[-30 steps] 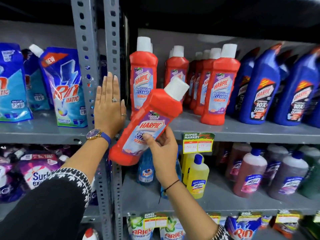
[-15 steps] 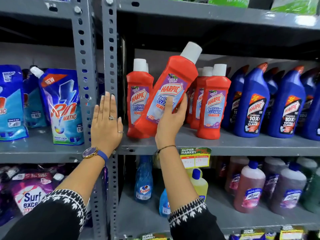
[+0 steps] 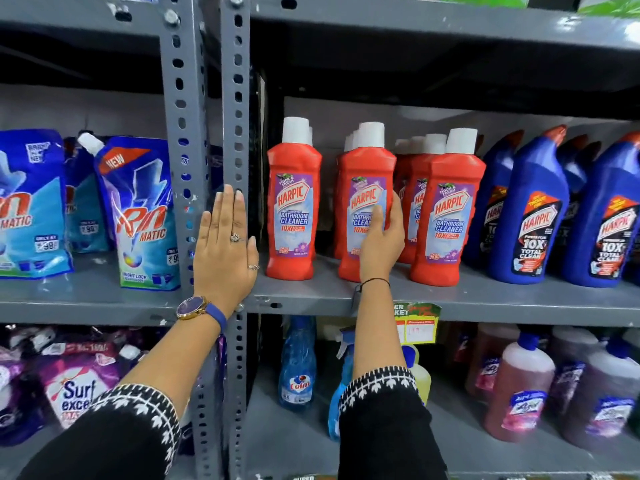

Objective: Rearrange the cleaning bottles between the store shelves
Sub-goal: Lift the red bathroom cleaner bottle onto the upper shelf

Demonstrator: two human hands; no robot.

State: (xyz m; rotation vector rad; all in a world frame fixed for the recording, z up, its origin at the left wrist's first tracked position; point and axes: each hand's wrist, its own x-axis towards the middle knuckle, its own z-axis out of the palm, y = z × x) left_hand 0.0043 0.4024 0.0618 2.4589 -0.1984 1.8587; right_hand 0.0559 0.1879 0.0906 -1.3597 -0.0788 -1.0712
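At frame centre, the right hand (image 3: 381,237) wraps its fingers around the label of an upright red bottle (image 3: 363,209) standing on the middle shelf (image 3: 485,299), between other red bottles. Left of it, the left hand (image 3: 225,251) lies flat, fingers straight and together, holding nothing, against the grey upright (image 3: 235,133).

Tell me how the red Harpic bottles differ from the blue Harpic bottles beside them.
The red white-capped plastic bottles stand straight-necked, while the blue plastic bottles have angled necks with red caps. Red ones carry pale purple Bathroom Cleaner labels; blue ones carry black 10X labels. The right hand grips a red one. All stand upright on one grey shelf.
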